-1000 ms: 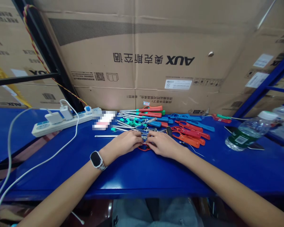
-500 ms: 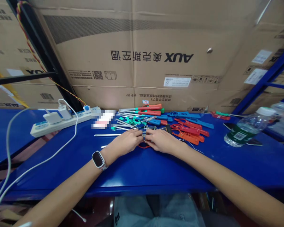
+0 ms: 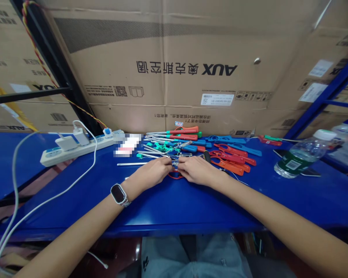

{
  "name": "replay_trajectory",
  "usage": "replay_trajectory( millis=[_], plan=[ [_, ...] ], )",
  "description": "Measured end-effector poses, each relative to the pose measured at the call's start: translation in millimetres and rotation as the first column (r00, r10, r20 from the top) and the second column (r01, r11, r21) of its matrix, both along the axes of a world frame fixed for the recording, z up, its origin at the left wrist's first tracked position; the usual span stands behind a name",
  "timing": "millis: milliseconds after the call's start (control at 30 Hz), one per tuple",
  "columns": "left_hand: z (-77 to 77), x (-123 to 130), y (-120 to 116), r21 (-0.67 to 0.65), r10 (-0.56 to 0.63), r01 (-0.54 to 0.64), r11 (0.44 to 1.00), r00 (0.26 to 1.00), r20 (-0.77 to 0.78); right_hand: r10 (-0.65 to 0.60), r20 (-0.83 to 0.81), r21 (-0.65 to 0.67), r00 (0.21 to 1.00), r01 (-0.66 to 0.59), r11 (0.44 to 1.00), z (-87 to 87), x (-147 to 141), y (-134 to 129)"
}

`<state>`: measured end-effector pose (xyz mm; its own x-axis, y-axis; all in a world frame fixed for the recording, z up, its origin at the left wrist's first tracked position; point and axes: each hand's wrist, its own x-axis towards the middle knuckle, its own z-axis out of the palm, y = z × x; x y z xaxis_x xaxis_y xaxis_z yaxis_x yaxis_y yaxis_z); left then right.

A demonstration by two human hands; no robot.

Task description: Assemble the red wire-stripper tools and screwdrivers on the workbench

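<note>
My left hand [image 3: 156, 172] and my right hand [image 3: 195, 170] meet fingertip to fingertip near the middle of the blue table. The fingers of both are bent and pinched around something small and metallic, too hidden to name. A red loop-shaped part [image 3: 176, 176] shows just below the fingertips. To the left of my left hand lies a thin metal rod [image 3: 131, 164]. Behind my hands are metal rods with red and blue handles [image 3: 185, 137] and green pieces [image 3: 159, 146]. Orange casings [image 3: 230, 166] and blue casings [image 3: 224, 139] lie to the right of my right hand.
A white power strip [image 3: 56, 155] with plugs and looping white cables [image 3: 50, 199] is at the left. At the right stands a water bottle [image 3: 300, 158] over a dark flat object [image 3: 312, 172]. A large cardboard box [image 3: 174, 46] rises behind the blue table [image 3: 174, 212].
My left hand has shifted slightly to the left, and more of the red loop shows between my hands. My right hand has hardly moved.
</note>
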<state>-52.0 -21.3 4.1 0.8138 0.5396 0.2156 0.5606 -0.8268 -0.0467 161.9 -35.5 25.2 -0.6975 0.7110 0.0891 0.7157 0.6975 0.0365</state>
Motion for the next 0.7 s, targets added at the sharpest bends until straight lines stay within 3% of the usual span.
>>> replay_trajectory(
  millis=[300, 700],
  plan=[
    [-0.7, -2, 1, 0.033, 0.008, -0.008, 0.999, 1.000, -0.015, -0.007, 0.014, -0.011, 1.000, 0.007, 1.000, 3.0, -1, 0],
    [-6.8, -15, -10, 0.075, -0.120, 0.119, 0.990, 0.993, 0.016, 0.058, -0.042, -0.022, 0.997, -0.059, 0.998, -7.2, 4, -2]
  ],
)
